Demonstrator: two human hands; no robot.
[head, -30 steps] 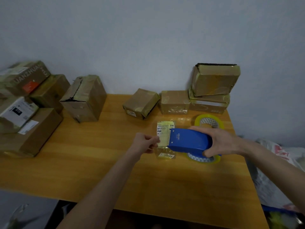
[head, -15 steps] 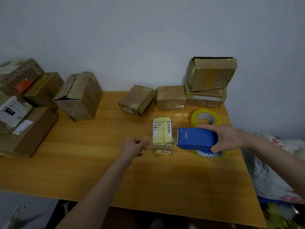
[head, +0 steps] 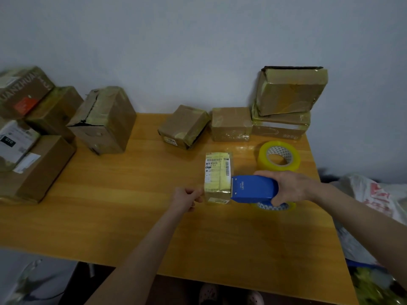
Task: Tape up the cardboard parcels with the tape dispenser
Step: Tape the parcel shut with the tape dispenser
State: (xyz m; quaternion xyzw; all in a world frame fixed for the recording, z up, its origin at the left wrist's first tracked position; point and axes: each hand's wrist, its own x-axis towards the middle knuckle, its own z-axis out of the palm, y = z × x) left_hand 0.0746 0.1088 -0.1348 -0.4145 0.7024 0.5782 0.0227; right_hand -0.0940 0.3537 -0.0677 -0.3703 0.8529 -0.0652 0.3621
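Note:
A small parcel [head: 217, 177] wrapped in yellowish tape, with a barcode label on top, lies on the wooden table [head: 132, 216]. My right hand [head: 290, 187] grips the blue tape dispenser [head: 253, 189], whose front edge meets the parcel's right side. The dispenser's tape roll [head: 275, 206] shows beneath that hand. My left hand [head: 187, 197] has its fingers curled at the parcel's lower left corner. It seems to pinch the end of a clear tape strip, which is hard to make out.
A spare tape roll [head: 279, 156] lies behind the dispenser. Taped boxes [head: 231, 124] line the back edge, with two stacked boxes [head: 288, 100] at the right. A torn box [head: 103, 119] and a box pile [head: 28, 137] stand at the left. A plastic bag [head: 374, 201] hangs past the table's right edge.
The dispenser slid right off the parcel's top, then came back to its right edge. My left hand drew away leftward and returned to the parcel's left corner.

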